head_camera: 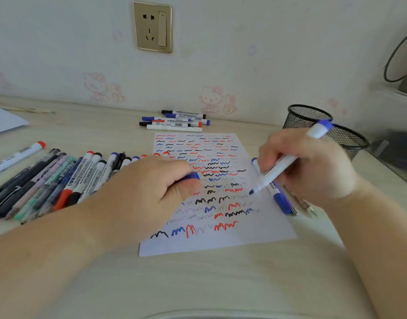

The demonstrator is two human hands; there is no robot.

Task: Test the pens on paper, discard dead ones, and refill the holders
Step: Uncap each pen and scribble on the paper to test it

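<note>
Right now your right hand (313,166) holds a blue whiteboard marker (287,162), its fingers curled round the white barrel, with the uncapped tip pointing down and left, just at or barely above the sheet of paper (221,242); whether the tip actually touches is hard to tell. The marker's blue rear end sticks up past your knuckles, in front of the two black mesh holders (313,116) standing near the wall on your right.

Your left hand (156,192) rests on the left part of the paper, fingers curled round a blue cap (193,176) that peeks out between thumb and forefinger. The paper is covered with rows of red, blue and black squiggles.

Just beside your right hand, another blue marker (278,196) lies along the paper's right edge, partly under the one you hold. To the left of your left hand a row of pens and markers (59,180) lies side by side on the table (197,284). A small pile of markers (174,122) sits beyond the paper's far edge, close to the wall.
</note>
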